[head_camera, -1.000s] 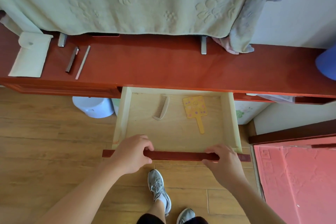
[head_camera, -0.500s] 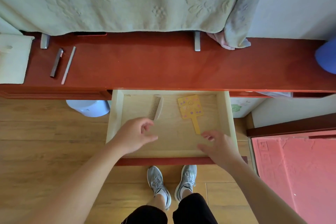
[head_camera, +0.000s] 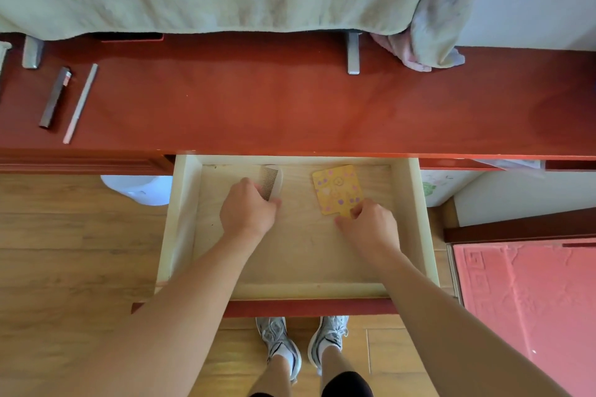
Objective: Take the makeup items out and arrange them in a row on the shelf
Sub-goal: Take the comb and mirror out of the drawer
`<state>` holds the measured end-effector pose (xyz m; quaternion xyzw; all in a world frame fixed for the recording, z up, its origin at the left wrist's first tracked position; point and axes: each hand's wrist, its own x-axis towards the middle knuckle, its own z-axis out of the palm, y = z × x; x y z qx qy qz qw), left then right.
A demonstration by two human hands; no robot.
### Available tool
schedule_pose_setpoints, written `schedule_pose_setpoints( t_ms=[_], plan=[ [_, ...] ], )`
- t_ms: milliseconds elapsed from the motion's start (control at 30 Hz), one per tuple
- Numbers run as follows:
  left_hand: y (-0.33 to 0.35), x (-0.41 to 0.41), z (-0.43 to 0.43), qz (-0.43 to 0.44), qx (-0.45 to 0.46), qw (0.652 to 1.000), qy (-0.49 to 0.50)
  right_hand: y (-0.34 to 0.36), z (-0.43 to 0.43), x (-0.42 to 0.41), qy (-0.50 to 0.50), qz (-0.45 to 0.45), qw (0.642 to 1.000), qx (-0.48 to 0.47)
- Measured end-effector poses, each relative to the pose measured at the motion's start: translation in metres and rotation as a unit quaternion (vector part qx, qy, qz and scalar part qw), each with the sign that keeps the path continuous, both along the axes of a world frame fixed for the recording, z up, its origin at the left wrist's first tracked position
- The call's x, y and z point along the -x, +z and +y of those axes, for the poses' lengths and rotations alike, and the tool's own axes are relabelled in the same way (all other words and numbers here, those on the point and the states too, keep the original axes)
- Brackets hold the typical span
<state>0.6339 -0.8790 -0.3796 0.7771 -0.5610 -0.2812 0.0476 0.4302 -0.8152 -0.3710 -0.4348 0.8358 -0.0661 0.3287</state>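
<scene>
At the far left of the red shelf [head_camera: 258, 106] lie a dark tube [head_camera: 55, 97] and a pale stick [head_camera: 80, 103], side by side. Below, in the open drawer [head_camera: 180, 219], the left hand [head_camera: 248, 209] has its grip curled round the lower end of the cream comb [head_camera: 273, 180]. The comb looks like light, stiff plastic lying flat on the wood, so it is best pinched by its spine rather than the teeth. Further right, the right hand [head_camera: 367, 226] pinches the covered handle of the yellow hand mirror [head_camera: 337, 188], which looks thin and probably fragile; lifting it by the handle looks sound.

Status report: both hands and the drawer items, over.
Left hand grips comb by its near end. Right hand pinches yellow paddle at its handle. Both lie in the open drawer, not yet on shelf. Nothing above them blocks the lift.
</scene>
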Motion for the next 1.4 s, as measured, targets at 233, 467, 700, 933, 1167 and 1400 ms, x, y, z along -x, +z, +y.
schedule_pose_setpoints(
  t_ms=[233, 467, 700, 933, 1167, 1400],
  plan=[
    [0.008, 0.004, 0.002, 0.015, -0.013, 0.999, 0.033, -0.004, 0.004, -0.005, -0.024, 0.000, 1.000, -0.005],
    [0.010, 0.000, 0.007, 0.094, -0.015, 0.993, 0.073, 0.005, 0.002, -0.008, -0.028, 0.006, 1.000, -0.006],
    [0.023, -0.001, 0.024, 0.208, -0.036, 0.973, 0.092, 0.016, 0.005, -0.009, -0.062, -0.066, 0.996, 0.014],
    [0.045, -0.007, 0.039, 0.256, -0.034, 0.962, 0.085, 0.041, 0.018, -0.010, -0.065, -0.102, 0.992, 0.031],
    [0.091, -0.004, 0.040, 0.329, -0.015, 0.940, 0.087, 0.085, 0.052, -0.001, -0.051, -0.085, 0.993, 0.067],
    [0.130, 0.029, -0.009, 0.371, 0.020, 0.926, 0.068, 0.117, 0.015, 0.018, -0.053, -0.054, 0.985, 0.156]
  ],
)
